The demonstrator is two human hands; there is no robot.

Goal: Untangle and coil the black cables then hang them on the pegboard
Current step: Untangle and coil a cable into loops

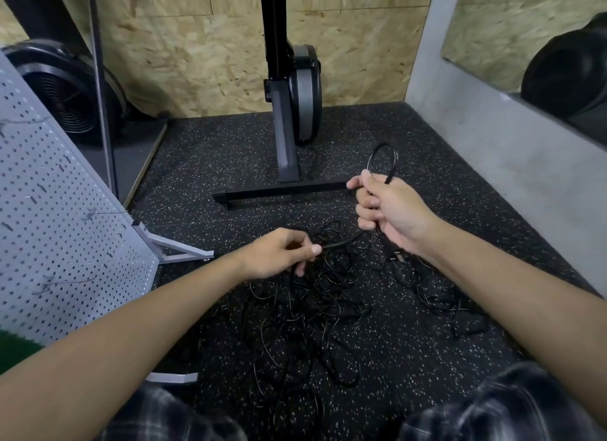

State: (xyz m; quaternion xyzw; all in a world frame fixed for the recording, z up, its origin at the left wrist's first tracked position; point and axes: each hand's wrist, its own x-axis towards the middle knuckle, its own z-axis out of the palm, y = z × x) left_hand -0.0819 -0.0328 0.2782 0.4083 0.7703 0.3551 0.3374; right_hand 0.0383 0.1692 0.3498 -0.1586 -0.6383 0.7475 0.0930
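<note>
Several bare hooks (98,213) stick out of the grey pegboard (65,227) that leans at the far left on its metal feet (177,248), and none carries a cable yet, so the hanging part of the job looks wholly undone. Behind it stands a big round fan (65,92). Next comes the left hand (279,255), low over the floor (427,342), with thumb and fingers pinching a black cable (341,241); I take it that it feeds and steadies the strand so the line runs out of the heap without dragging its neighbours along. Below and between the forearms lies the tangle of cables (312,315), many thin loops crossing one another on the speckled rubber, and which strand belongs to which cable cannot be told. Further back, in the middle, an upright exercise machine (295,95) rests against the chipboard wall, its foot bar (282,192) lying just beyond the heap, where a swinging end might catch. To the right the right hand (391,210) is raised higher, its fingers curled round the base of a small loop (382,158) that stands up above the fist, seemingly the first turn of a coil held so that more turns can be laid in. A plug end (399,256) hangs just under that hand. Past it rise a concrete wall (509,151) and a mirror (542,46), well apart from the work. The chief hindrance is probably the knotted heap itself.
</note>
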